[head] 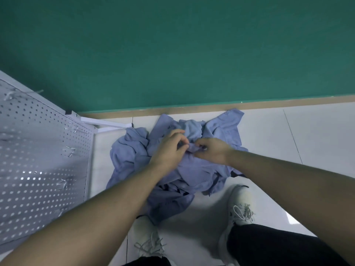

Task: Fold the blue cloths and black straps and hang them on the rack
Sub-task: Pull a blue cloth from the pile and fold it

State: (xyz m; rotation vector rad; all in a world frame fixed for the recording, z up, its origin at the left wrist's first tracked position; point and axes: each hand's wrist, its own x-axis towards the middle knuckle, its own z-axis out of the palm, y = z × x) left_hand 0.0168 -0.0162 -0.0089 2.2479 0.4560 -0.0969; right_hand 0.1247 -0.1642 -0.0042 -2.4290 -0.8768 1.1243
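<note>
Blue cloths (pixel 172 166) lie in a crumpled heap on the pale floor (pixel 307 135) at centre frame, against the green wall's (pixel 172 45) base. Left hand (pixel 169 148) and right hand (pixel 213 152) meet at the top of the heap, fingers curled, pinching a small bunch of fabric between them. Black straps (pixel 238 174) show only as dark slivers at the heap's lower edges; probably tangled in. Rack (pixel 38 150), a white pegboard with hooks, stands at left frame.

Risk: lifting one cloth may drag neighbours or a snagged strap along, since the layers overlap.
</note>
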